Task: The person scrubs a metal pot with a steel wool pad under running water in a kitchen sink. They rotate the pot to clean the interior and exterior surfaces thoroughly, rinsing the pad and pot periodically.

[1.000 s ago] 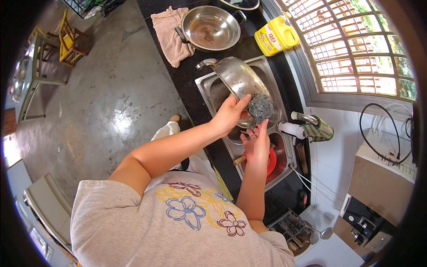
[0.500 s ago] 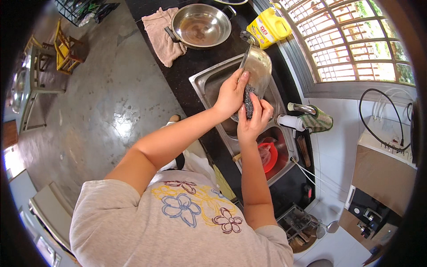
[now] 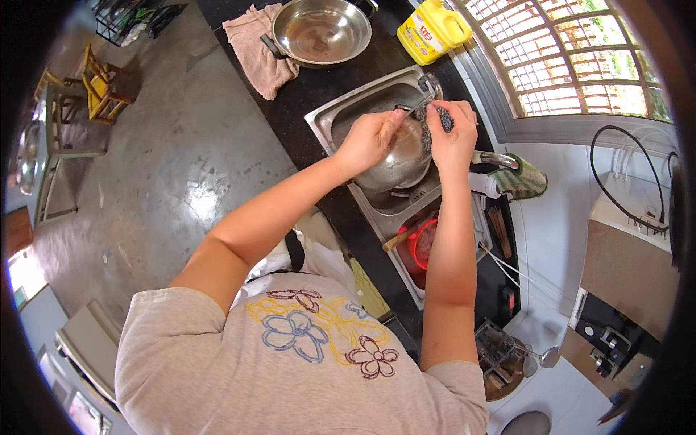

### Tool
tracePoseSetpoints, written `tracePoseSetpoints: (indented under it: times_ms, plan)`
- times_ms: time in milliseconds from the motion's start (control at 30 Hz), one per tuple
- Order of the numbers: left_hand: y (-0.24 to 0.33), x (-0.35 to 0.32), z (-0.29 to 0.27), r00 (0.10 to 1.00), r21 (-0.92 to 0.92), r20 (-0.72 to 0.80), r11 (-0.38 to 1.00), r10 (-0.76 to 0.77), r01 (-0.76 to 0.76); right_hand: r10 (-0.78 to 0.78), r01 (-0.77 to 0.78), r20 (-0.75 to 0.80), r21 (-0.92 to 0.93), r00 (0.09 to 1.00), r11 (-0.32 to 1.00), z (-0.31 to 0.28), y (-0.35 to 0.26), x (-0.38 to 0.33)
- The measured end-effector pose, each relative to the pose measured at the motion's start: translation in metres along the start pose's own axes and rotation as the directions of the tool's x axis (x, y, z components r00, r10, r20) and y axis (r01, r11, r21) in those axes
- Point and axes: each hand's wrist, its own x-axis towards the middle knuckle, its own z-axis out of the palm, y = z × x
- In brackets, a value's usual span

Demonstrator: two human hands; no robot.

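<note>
A round steel pan (image 3: 400, 165) is tilted over the far basin of the sink (image 3: 320, 119), with its rounded side in view. My left hand (image 3: 368, 139) is closed on its rim, thumb toward the far side. In my right hand (image 3: 455, 138) is a dark grey scouring pad (image 3: 446, 119), pinched by the fingers and pressed at the pan's rim near its handle (image 3: 432, 85). Part of the pan is hidden behind both hands.
Beyond the sink, another steel pan (image 3: 321, 32) sits beside a pink cloth (image 3: 254, 51). A yellow jug (image 3: 433, 32) stands by the window. A red basket (image 3: 423, 245) lies in the near basin. The faucet (image 3: 497, 159) juts in from the right, by a striped cloth (image 3: 529, 180).
The pan has gone down lower into the basin and turned. My right hand has moved away from me and to the right, carrying the scouring pad toward the handle end.
</note>
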Motion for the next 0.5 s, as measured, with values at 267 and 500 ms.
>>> tracePoseSetpoints:
  times_ms: [267, 500]
  plan:
    - [-0.003, 0.033, -0.03, 0.967, 0.223, 0.249, 0.975, -0.056, -0.001, -0.101, 0.096, 0.286, 0.033, 0.953, 0.995, -0.016, -0.025, 0.009]
    - [0.054, 0.034, -0.059, 0.869, 0.15, 0.494, 0.981, 0.035, -0.124, 0.058, -0.159, 0.588, 0.122, 0.807, 0.98, -0.054, -0.033, 0.041]
